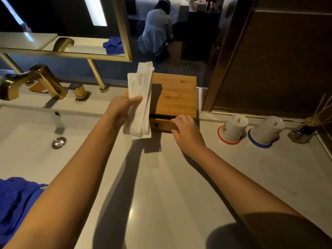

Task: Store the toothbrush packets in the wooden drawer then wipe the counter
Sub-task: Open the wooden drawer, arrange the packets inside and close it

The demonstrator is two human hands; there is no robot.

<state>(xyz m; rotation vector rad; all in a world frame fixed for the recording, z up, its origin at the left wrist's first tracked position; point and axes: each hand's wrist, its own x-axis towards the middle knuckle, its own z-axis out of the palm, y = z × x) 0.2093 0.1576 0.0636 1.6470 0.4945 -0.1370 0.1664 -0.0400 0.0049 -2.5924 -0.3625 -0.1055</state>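
Observation:
My left hand [122, 108] holds a bunch of long white toothbrush packets [141, 97] upright, just left of a small wooden drawer box [175, 94] at the back of the pale counter [161, 186]. My right hand [186, 131] grips the drawer front [161, 124], which stands slightly pulled out with a dark gap above it. A blue cloth [16, 203] lies at the counter's near left edge.
A white sink [27, 141] with a gold tap [37, 79] fills the left side. Two upturned white cups [233, 128] [265, 131] stand right of the box, then a reed diffuser [303, 132]. A mirror hangs above; a person kneels beyond the counter.

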